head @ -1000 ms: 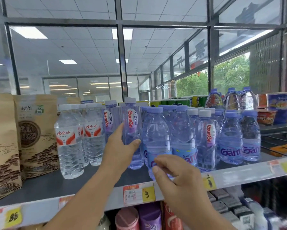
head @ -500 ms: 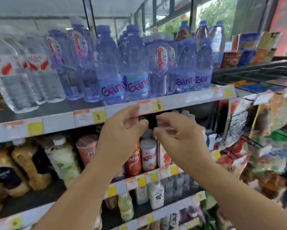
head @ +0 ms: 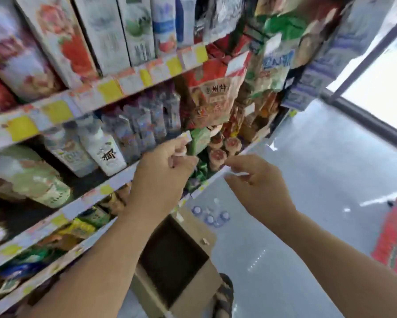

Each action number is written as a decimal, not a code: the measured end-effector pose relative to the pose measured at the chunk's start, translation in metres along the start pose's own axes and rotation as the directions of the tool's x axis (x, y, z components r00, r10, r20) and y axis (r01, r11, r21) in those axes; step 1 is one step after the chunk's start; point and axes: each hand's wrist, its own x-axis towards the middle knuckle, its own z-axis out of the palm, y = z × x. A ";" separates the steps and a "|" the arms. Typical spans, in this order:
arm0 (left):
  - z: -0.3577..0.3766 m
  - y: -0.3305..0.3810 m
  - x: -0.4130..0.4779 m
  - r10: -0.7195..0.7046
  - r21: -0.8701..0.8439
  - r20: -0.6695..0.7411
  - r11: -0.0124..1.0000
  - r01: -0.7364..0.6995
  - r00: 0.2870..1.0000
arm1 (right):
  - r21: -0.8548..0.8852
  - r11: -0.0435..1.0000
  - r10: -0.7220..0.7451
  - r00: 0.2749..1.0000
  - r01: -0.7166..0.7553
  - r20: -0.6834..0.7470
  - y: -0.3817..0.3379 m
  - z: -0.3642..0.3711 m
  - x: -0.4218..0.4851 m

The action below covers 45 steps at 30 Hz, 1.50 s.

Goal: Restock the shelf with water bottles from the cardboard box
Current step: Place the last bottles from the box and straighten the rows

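Cardboard box [head: 193, 292] on the floor [head: 307, 180], water bottles [head: 209, 218] upright at its far end, below and between left hand [head: 163, 173] and right hand [head: 258, 183], each grip loosely curled, apparently empty.

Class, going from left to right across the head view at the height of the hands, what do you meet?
A pale green bottle → white carton with a black character → left hand → right hand → blurred red item at the right edge.

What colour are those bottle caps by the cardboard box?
The bottle caps are pale blue; head view.
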 end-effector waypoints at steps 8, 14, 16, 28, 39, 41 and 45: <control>0.134 -0.170 0.023 -0.270 -0.015 0.075 0.962 0.272 0.960 | -0.163 0.949 0.309 0.907 -0.271 0.288 0.233 0.132 -0.016; 0.206 -0.290 0.042 -0.346 -0.070 0.049 0.934 0.349 0.937 | -0.267 0.939 0.319 0.843 -0.218 0.432 0.368 0.254 -0.010; 0.225 -0.330 0.047 -0.363 -0.106 0.037 0.925 0.365 0.931 | -0.289 0.937 0.321 0.814 -0.197 0.485 0.403 0.297 -0.008; 0.275 -0.461 0.066 -0.339 -0.171 -0.028 0.928 0.330 0.940 | -0.337 0.936 0.234 0.891 -0.099 0.388 0.504 0.447 -0.011; 0.225 -0.354 0.034 -0.342 -0.218 0.057 0.913 0.346 0.938 | -0.148 0.989 0.042 0.979 -0.012 0.201 0.364 0.278 0.001; 0.204 -0.309 0.025 -0.330 -0.217 0.089 0.914 0.342 0.940 | -0.150 0.988 -0.014 0.989 0.036 0.151 0.306 0.222 0.006; 0.153 -0.199 0.009 -0.237 -0.221 0.155 0.938 0.267 0.959 | -0.195 0.975 -0.091 0.992 0.105 0.082 0.168 0.102 0.018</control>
